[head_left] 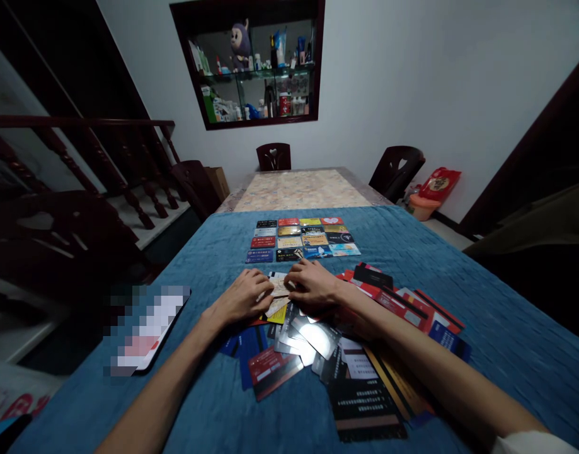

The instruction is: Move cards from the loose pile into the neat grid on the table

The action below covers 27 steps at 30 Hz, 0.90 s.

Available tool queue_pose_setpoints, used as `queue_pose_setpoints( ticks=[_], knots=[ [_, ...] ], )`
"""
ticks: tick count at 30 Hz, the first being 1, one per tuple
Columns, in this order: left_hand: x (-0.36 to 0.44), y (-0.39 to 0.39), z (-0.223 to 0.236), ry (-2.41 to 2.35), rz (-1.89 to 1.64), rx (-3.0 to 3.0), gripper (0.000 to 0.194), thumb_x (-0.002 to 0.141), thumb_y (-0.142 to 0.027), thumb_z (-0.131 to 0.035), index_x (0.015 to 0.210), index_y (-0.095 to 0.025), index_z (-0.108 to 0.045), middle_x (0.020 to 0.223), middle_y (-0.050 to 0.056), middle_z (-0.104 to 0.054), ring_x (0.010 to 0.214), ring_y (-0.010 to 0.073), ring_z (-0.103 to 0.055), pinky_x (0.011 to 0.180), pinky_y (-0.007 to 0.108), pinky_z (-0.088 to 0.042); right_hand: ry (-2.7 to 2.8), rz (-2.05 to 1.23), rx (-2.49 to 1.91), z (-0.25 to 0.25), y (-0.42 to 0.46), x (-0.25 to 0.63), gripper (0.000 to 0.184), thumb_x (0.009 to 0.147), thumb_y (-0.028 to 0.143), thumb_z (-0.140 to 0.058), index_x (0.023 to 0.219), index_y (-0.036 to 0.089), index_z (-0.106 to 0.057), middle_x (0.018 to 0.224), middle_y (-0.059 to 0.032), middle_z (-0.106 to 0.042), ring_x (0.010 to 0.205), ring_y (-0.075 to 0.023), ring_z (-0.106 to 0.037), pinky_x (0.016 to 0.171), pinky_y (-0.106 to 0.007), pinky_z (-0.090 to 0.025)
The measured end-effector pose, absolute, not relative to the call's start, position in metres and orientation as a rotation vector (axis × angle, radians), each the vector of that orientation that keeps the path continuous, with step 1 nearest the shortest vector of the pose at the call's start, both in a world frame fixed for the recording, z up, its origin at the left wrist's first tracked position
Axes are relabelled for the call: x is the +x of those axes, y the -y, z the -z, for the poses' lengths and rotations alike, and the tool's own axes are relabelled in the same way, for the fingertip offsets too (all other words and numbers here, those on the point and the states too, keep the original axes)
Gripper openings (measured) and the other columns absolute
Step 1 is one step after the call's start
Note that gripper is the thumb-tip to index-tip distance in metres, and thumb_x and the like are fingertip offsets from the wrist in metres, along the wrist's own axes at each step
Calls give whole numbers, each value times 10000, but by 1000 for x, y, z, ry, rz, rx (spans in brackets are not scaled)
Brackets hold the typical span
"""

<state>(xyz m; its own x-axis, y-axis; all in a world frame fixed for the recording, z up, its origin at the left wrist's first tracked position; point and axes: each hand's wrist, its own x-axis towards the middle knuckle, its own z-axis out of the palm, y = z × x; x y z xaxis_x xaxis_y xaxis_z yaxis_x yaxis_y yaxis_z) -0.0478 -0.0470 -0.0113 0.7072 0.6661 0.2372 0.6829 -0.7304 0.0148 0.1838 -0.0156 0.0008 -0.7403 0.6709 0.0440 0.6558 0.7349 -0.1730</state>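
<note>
Both my hands meet over a loose pile of plastic cards (312, 337) on a blue cloth. My left hand (244, 295) has its fingers curled at the left edge of a pale beige card (278, 290). On that card's right side are the bent fingers of my right hand (314, 284), partly hiding it. A yellow card (276, 314) shows just beneath. Red cards (405, 309) spread to the right under and beyond my right forearm, and a black card (362, 410) lies nearest me. Beyond my hands, cards (301, 238) lie face up in neat rows.
A phone (164, 328), partly blurred out, lies left on the blue tablecloth (199, 252). The bare tabletop (298, 188) continues behind the cloth. Dark wooden chairs (397, 171) surround the table. A wall cabinet (261, 69) holds bottles and a plush toy.
</note>
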Motion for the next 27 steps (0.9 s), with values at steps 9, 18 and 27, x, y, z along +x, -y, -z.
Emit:
queue_pose_setpoints(
  ticks=[9,18,27],
  knots=[
    [-57,43,6,1183,489,-2932,192,908,-203,-511,962,-189,-695,922,49,-712,924,196,-610,850,328,-449,2814,-177,-1061,-2,16,181,246,895,313,-578,1101,227,-682,1096,-79,-681,1036,-263,-514,797,-345,-337],
    [-60,39,8,1268,624,-2926,262,965,-242,-449,979,-186,-704,926,53,-713,879,180,-618,820,308,-475,2712,-151,-1132,2,13,180,237,913,171,-532,1078,211,-697,1064,-63,-719,1034,-229,-559,778,-317,-327],
    [-62,36,18,1427,840,-2880,261,912,-170,-475,1057,-174,-692,959,59,-708,863,167,-630,787,293,-505,2625,-109,-1186,10,9,180,240,917,170,-517,1087,204,-682,1042,-69,-730,996,-219,-611,778,-298,-350]
  ],
)
